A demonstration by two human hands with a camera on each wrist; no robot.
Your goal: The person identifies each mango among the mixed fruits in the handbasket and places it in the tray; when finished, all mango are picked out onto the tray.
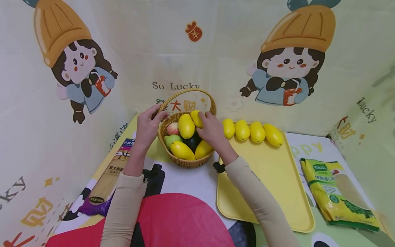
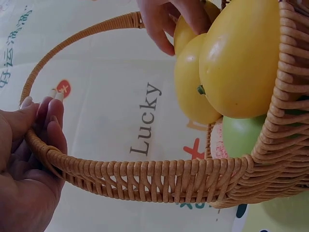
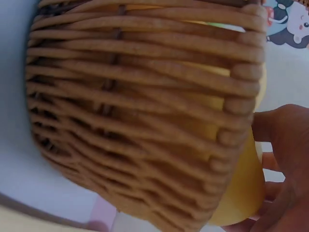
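My left hand (image 1: 147, 125) holds the arched handle (image 1: 188, 91) of a wicker basket (image 1: 188, 163); in the left wrist view its thumb and fingers curl round the wicker. Inside the basket lie several yellow mangoes (image 1: 182, 151), a pink peach (image 1: 173, 129), a green fruit (image 1: 172, 140) and a dark purple, rounded item (image 1: 192, 141). My right hand (image 1: 213, 130) reaches over the basket's right rim and grips a yellow mango (image 1: 196, 118) at the back of the pile. Part of that mango is hidden by the fingers.
Right of the basket lies a yellow tray (image 1: 265, 185), with several yellow mangoes (image 1: 257, 132) lined up along its far edge. A pasta pack (image 1: 103, 181) lies at the left, and a green-yellow Knorr bag (image 1: 337, 192) at the far right. A printed cloth wall (image 1: 216, 61) stands close behind.
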